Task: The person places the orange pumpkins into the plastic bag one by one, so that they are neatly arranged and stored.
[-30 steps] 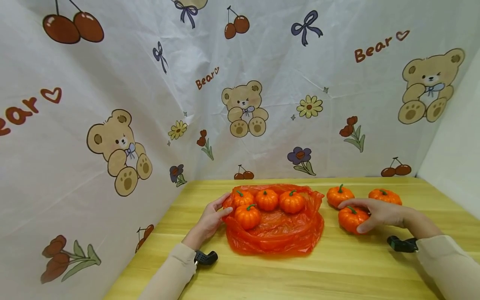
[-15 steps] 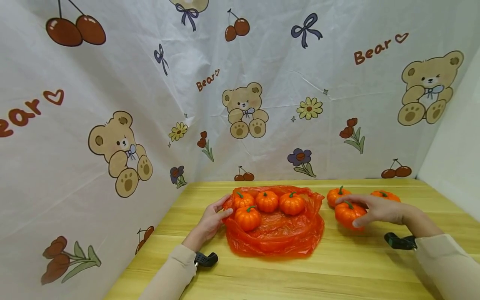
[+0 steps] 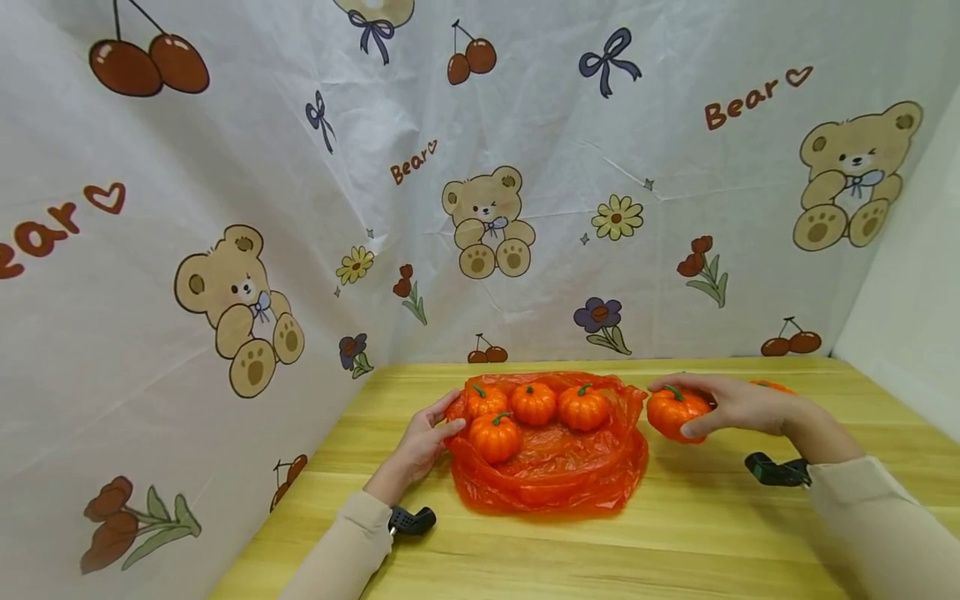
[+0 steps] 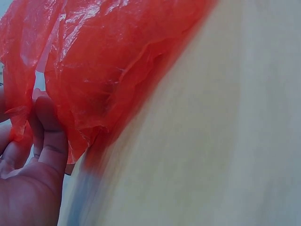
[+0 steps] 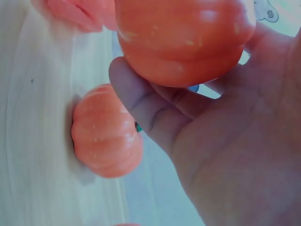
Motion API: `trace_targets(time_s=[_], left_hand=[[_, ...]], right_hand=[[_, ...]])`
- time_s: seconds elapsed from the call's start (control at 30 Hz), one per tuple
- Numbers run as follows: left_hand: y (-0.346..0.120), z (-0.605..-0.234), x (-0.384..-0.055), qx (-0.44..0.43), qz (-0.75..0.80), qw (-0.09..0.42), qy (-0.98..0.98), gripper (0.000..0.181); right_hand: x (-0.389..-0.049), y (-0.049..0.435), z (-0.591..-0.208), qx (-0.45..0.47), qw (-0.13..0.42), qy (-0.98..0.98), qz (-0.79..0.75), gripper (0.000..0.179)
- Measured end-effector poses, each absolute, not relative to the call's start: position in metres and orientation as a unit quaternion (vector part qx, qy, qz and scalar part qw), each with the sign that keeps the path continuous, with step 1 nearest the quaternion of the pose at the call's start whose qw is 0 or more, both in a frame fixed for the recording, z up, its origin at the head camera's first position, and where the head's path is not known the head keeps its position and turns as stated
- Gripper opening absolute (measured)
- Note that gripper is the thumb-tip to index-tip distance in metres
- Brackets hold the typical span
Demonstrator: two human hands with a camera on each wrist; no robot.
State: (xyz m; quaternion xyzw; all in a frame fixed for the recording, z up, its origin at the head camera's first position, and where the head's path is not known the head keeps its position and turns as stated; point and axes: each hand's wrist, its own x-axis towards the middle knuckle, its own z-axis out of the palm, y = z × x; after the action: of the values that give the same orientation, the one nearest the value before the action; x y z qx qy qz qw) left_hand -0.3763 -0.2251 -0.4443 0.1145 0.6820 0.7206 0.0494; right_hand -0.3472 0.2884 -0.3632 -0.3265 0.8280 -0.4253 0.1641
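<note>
A red plastic bag lies spread on the table with its mouth open. Several small orange pumpkins with green stems sit inside it. At the bag's left rim, my left hand holds the thin plastic between thumb and fingers; the left wrist view shows the film running between the fingers. My right hand grips another pumpkin, raised above the table just right of the bag. In the right wrist view that held pumpkin rests against the fingers, and one more pumpkin stands on the table beyond.
Behind the right hand, a pumpkin shows only its top. The wooden table ends at a bear-print sheet at the back and left. A white wall bounds the right side.
My right hand has lifted its pumpkin off the table and carried it left and away from me, toward the bag, covering the pumpkin behind. My left hand has stayed at the bag's rim.
</note>
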Motion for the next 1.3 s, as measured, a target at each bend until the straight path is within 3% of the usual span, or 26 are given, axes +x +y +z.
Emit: trace_targets(time_s=[0.57, 1.3], left_hand=[[-0.228, -0.444, -0.377, 0.118, 0.716, 0.048, 0.687, 0.068], [-0.225, -0.444, -0.377, 0.107, 0.714, 0.044, 0.690, 0.068]], right_hand=[[-0.345, 0.263, -0.346, -0.273, 0.155, 0.846, -0.432, 0.068], [-0.357, 0.223, -0.333, -0.331, 0.118, 0.848, -0.397, 0.072]])
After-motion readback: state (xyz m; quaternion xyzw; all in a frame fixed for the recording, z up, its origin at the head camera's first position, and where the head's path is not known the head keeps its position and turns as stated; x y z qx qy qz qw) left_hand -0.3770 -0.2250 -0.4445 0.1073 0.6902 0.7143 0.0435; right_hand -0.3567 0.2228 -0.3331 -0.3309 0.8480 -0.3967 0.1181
